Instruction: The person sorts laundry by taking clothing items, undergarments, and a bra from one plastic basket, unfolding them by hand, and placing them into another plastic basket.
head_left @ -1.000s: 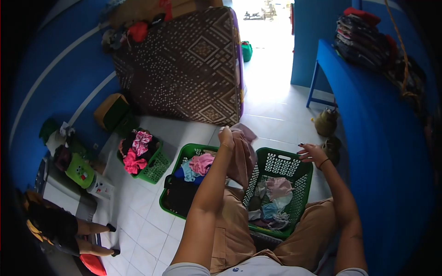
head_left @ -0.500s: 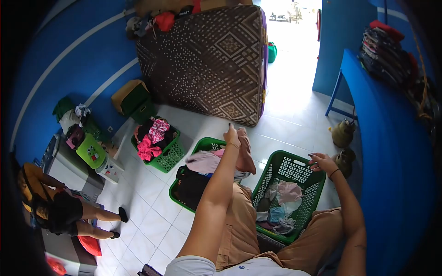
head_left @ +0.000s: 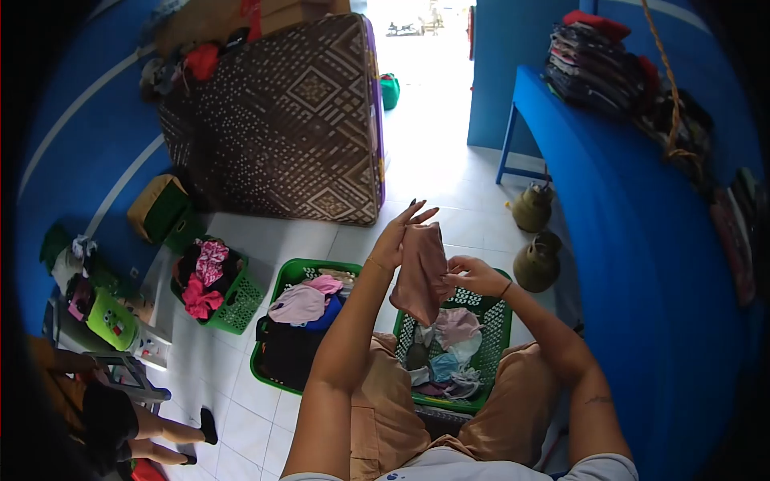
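A dusty brown-pink garment (head_left: 420,276) hangs, loosely folded, between my two hands above a green laundry basket (head_left: 504,325). My left hand (head_left: 395,238) holds its upper left side, with some fingertips stretched past the cloth. At the garment's right edge, my right hand (head_left: 477,278) pinches the fabric. Small crumpled clothes (head_left: 455,341) in pale pink, white and light blue lie in the basket between my knees. Left of it, a second green basket (head_left: 282,276) holds a pale pink garment (head_left: 298,305), blue cloth and black clothing (head_left: 293,353).
Further left stands a third basket (head_left: 241,309) heaped with pink and dark clothes. A patterned mattress (head_left: 281,128) leans at the back. Two gas cylinders (head_left: 536,260) stand beside a blue table (head_left: 634,240) bearing folded clothes (head_left: 597,68). Another person (head_left: 108,413) is at the lower left.
My left hand has lifted the brown-pink garment from over the middle basket to the right-hand one. My right hand has moved in and taken its edge. The view has turned right.
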Available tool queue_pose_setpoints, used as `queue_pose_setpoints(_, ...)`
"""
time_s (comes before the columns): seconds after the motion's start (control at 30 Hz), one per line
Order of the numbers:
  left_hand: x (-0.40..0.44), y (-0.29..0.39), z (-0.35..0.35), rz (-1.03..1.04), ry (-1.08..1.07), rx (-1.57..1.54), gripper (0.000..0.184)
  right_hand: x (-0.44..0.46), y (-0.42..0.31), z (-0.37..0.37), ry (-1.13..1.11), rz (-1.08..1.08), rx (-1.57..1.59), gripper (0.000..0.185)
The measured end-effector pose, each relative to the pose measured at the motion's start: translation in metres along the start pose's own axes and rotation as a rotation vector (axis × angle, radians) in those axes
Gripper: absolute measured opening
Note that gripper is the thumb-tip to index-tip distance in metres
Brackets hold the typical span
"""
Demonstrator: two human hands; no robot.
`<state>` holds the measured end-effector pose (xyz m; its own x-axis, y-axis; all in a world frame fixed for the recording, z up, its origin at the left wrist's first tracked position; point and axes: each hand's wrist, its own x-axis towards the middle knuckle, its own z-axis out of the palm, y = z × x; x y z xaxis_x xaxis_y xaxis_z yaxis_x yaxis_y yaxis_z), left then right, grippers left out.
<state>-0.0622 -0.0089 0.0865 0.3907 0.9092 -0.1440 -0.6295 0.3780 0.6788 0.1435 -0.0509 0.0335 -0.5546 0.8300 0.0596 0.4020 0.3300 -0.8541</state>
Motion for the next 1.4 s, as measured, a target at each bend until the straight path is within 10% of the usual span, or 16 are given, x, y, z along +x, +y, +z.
queue_pose_setpoints(0.2, 0.012, -0.01, -0.012, 0.09, 0.073, 0.321, 0.031, -0.002, 0.011, -0.01, 0.068, 0.092, 0.601, 0.02)
queue_pose_setpoints(0.87, -0.004, -0.049, 0.035, 0.371, -0.101, 1.735, 0.028, -0.004, 0.02, -0.022, 0.322, 0.057, 1.101, 0.039)
queue_pose_setpoints(1.4, 0.013, -0.037, 0.004, -0.033, -0.074, 0.661, 0.028, -0.007, 0.015, -0.024, 0.433, 0.152, 1.075, 0.044)
